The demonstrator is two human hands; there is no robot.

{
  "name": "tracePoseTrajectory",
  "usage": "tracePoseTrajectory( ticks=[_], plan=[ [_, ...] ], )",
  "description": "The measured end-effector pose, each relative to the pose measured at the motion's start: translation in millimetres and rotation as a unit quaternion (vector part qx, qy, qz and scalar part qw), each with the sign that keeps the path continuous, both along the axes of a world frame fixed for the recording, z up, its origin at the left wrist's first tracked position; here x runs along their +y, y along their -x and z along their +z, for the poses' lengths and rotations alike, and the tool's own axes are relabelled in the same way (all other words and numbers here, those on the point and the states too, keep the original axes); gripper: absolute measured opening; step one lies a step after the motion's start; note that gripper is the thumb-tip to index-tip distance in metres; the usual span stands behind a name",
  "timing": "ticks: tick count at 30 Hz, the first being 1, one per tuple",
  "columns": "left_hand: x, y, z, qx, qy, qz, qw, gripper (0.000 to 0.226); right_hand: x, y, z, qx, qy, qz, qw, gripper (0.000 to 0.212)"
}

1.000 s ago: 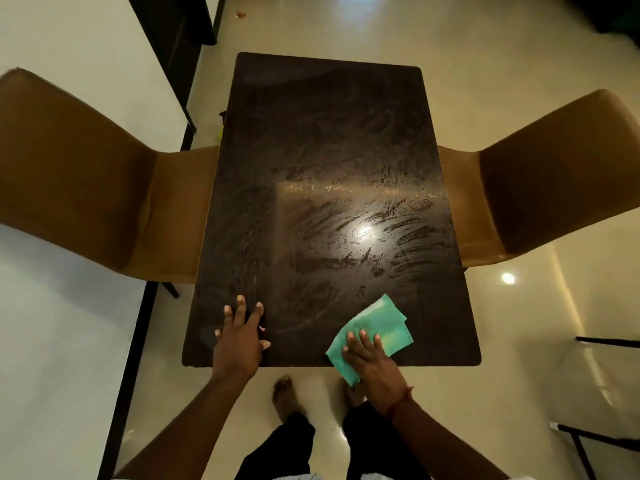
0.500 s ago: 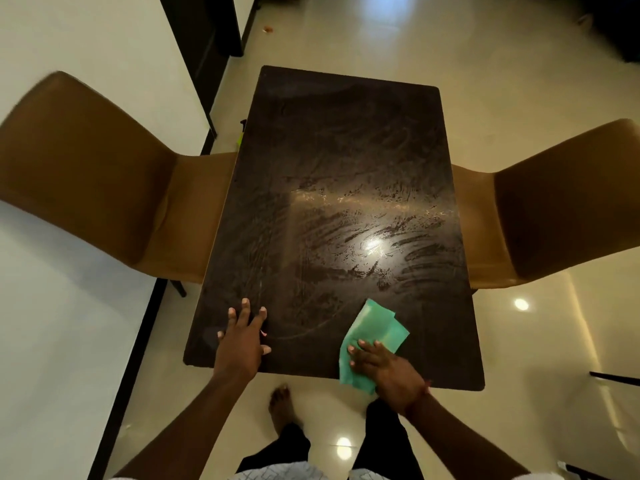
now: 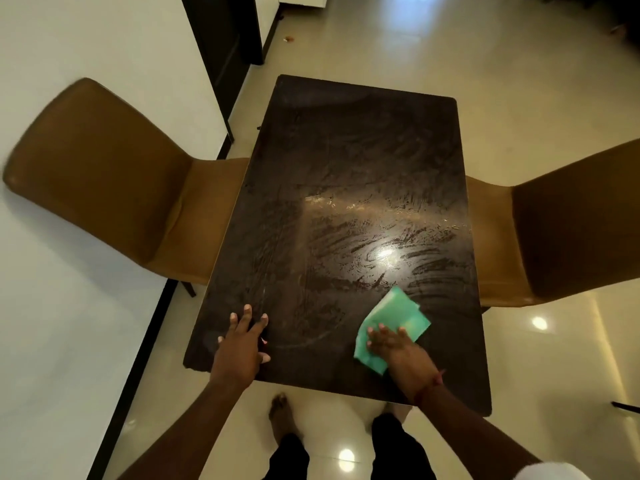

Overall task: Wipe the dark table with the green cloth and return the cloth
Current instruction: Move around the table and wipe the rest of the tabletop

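The green cloth (image 3: 393, 327) lies near the worktop's (image 3: 346, 150) near edge, the right hand (image 3: 398, 348) pressing it with straight fingers together. The left hand (image 3: 242, 348) rests flat left of the cloth, fingers spread.

One dark rectangular glossy table (image 3: 346, 161) is counted. Two tan upholstered chairs are counted, the left chair (image 3: 104, 181) and the right chair (image 3: 571, 220) at the table's long sides. One green folded cloth (image 3: 398, 313) is counted on the table's near end. Two bare hands are counted there, the left hand (image 3: 239, 355) and the right hand (image 3: 398, 348).
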State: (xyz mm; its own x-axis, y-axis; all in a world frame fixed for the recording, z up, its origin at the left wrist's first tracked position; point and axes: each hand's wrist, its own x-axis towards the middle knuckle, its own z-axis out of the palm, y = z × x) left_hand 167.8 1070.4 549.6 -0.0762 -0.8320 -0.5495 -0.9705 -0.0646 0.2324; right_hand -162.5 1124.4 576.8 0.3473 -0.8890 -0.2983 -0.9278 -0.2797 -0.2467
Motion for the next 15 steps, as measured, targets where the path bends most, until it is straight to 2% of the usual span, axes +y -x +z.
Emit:
tracePoseTrajectory(
  ticks=[3,4,5,7,9,11,12,13,15],
  plan=[
    [1,2,1,0.002,0.003,0.005,1.000,0.081,-27,13,-10,0.016,-0.008,-0.219,0.976,0.056],
    [0,2,1,0.003,0.003,0.009,1.000,0.081,-30,1,-13,0.019,-0.010,-0.256,0.966,0.058],
    [0,3,1,0.005,0.005,0.011,1.000,0.081,-27,-18,-13,0.011,-0.024,-0.257,0.966,0.059],
    [0,3,1,0.001,0.008,0.010,1.000,0.081,-6,-56,-16,0.005,-0.016,-0.121,0.993,0.060],
    [0,3,1,-0.003,0.003,0.008,1.000,0.082,15,-73,-14,-0.008,-0.005,0.029,1.000,0.064],
    [-1,3,-1,-0.003,0.002,0.006,1.000,0.082,7,-56,-10,-0.028,-0.016,0.087,0.996,0.057],
    [-2,3,-2,-0.003,0.004,0.005,1.000,0.083,-4,-40,-6,-0.047,-0.008,0.074,0.996,0.051],
    [-2,3,-3,-0.003,0.003,0.004,1.000,0.083,-17,-21,-6,-0.074,-0.003,0.022,0.997,0.045],
    [-1,4,-4,-0.005,-0.002,0.005,1.000,0.083,-43,16,-13,-0.044,0.029,-0.113,0.992,0.042]
  ],
)
